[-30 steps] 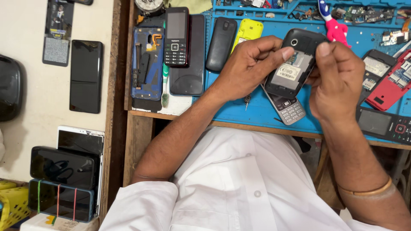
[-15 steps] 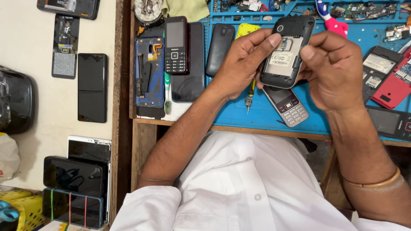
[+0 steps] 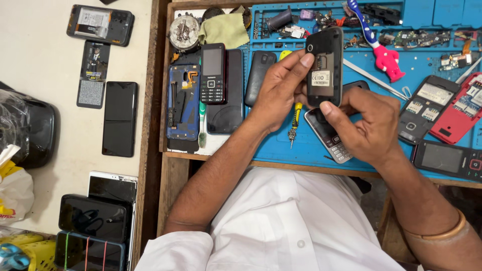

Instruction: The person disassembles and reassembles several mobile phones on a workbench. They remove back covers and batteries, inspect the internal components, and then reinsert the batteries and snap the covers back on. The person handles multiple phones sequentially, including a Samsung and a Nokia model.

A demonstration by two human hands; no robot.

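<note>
Plainly a two-handed hold: left hand (image 3: 278, 90) pinching the left edge of a black keypad phone (image 3: 325, 68) with its back cover off, forefinger laid across the top corner; right hand (image 3: 369, 123) closed round the lower end, thumb tip pressed on the bottom right corner. Held upright above the blue mat (image 3: 281, 145), open back turned toward the camera, probably so the label and empty battery bay can be looked into. Directly beneath, flat on the mat, a silver keypad phone (image 3: 329, 138) with a yellow-handled screwdriver (image 3: 295, 120) just left of it (within easy reach). Farther left, a small black phone (image 3: 213, 73) lying over a larger dark handset (image 3: 228, 108). Right of the hands, opened phone backs in black (image 3: 427, 108) and red (image 3: 459, 118), parts side up. Far side of the mat, a pink-handled toothbrush (image 3: 374, 42) among loose parts.
</note>
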